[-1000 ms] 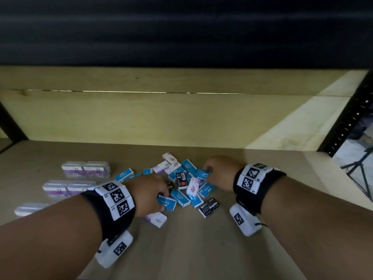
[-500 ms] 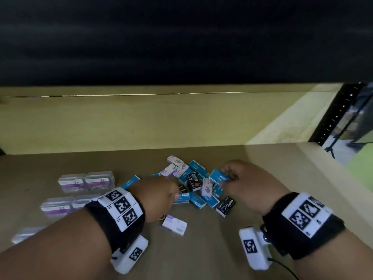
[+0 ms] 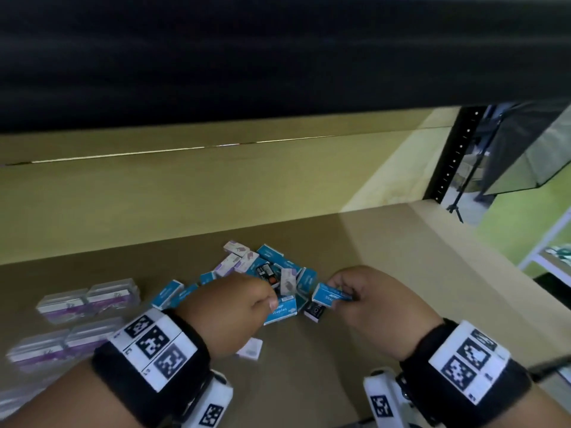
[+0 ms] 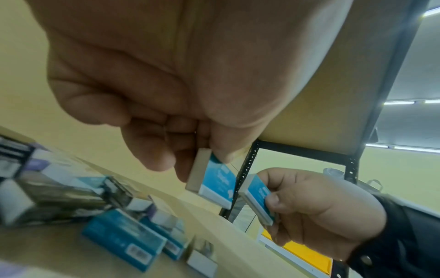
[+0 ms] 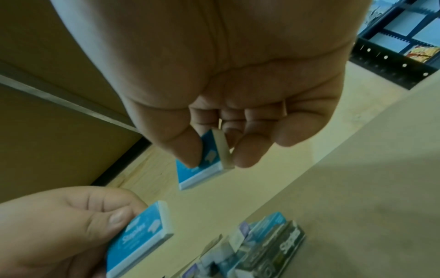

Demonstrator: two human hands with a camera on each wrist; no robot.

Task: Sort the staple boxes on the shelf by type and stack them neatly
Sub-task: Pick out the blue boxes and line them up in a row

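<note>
A loose pile of staple boxes (image 3: 262, 270), blue, purple-white and black, lies mid-shelf. My left hand (image 3: 272, 304) pinches one blue staple box (image 3: 282, 312) between thumb and fingers, lifted just in front of the pile; the left wrist view shows this box (image 4: 214, 180) clear of the shelf. My right hand (image 3: 340, 291) pinches a second blue box (image 3: 329, 296) a little to the right, and the right wrist view shows it (image 5: 202, 165) held in the air. The two held boxes are close together but apart.
Clear-and-purple staple packs (image 3: 89, 299) sit in pairs at the left, with more (image 3: 58, 344) nearer me. A single purple-white box (image 3: 250, 349) lies below my left hand. A black box (image 3: 315, 312) sits at the pile's near right. A black shelf post (image 3: 454, 156) stands at the back right.
Each hand has picked a blue box out of the pile and drawn it up and back toward me. The head view has swung to the right.
</note>
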